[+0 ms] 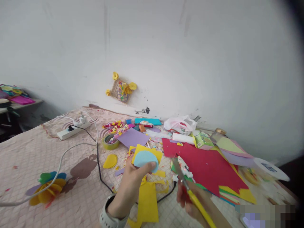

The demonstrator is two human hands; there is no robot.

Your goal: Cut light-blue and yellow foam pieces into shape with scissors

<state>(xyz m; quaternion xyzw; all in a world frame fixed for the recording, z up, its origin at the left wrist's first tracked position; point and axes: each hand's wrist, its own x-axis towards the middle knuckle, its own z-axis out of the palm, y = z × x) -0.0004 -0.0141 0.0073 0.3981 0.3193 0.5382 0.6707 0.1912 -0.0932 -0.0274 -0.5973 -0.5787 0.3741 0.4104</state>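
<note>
My left hand (131, 177) pinches a light blue rounded piece (143, 159) laid over a yellow sheet (147, 149), thumb on top. In my right hand (190, 198) is a pair of scissors (196, 202) with a yellow handle; the metal blades point up and away, apart from the sheet and slightly blurred. A larger yellow offcut (147, 202) and thin yellow scraps lie beneath my left hand. To its left rests a small stack of rounded yellow pieces (110, 161). Just beyond the scissors is a white glue gun (184, 166).
Red sheets (201, 167) cover the right side. A purple sheet (133, 137), tape roll (111, 141) and plastic bag (180, 123) lie farther back. A power strip (74, 129), trailing black cable (99, 167) and multicoloured petal flower (48, 188) occupy the left.
</note>
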